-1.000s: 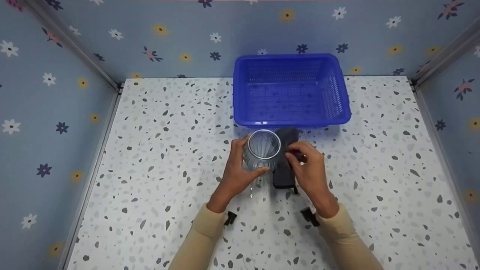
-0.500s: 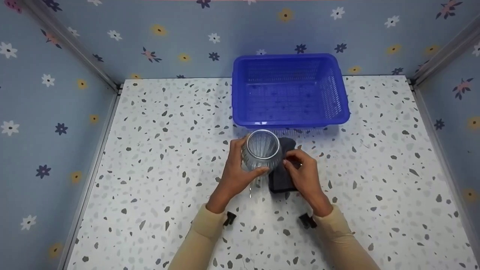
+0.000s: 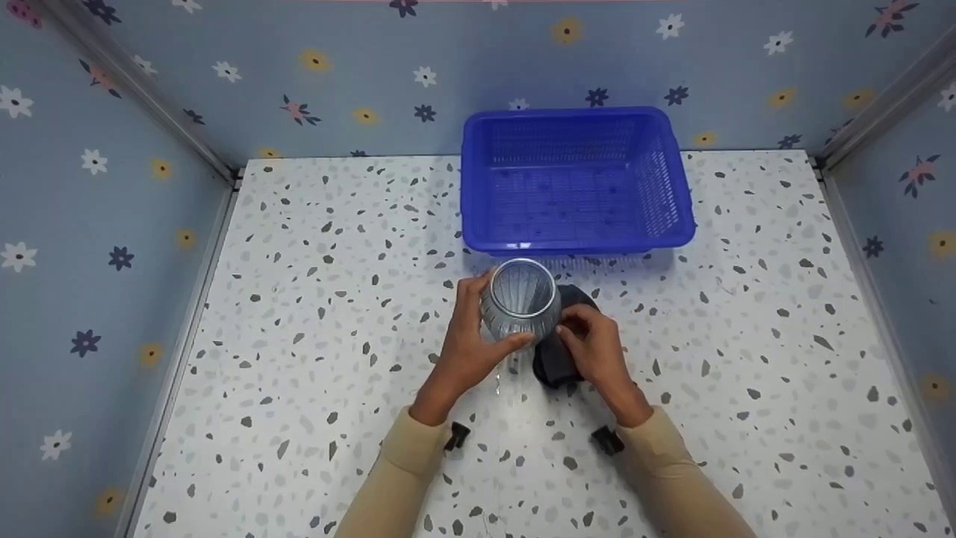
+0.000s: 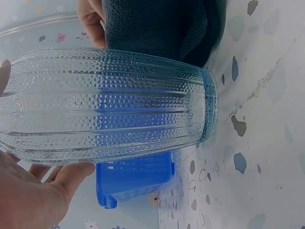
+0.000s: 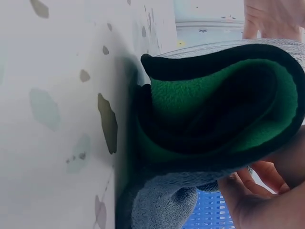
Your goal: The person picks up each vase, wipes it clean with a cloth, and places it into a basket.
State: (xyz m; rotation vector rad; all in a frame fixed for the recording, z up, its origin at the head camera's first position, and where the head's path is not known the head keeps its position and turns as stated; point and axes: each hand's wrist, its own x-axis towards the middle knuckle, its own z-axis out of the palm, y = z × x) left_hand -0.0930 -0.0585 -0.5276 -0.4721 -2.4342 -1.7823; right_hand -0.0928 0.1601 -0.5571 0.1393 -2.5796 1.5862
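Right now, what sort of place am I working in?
Probably a small work booth: a speckled tabletop with flower-patterned panels on three sides, and grey strips where the panels meet at the corners.

I observe the left hand (image 4: 35, 198) gripping a ribbed glass jar (image 4: 109, 107), dark cloth (image 4: 147, 28) across from it, blue basket (image 4: 136, 176) beyond.

Glass jar (image 4: 109, 105) (glossy, dimpled); matt, fuzzy cloth (image 4: 147, 26); glossy plastic basket (image 3: 579, 246).
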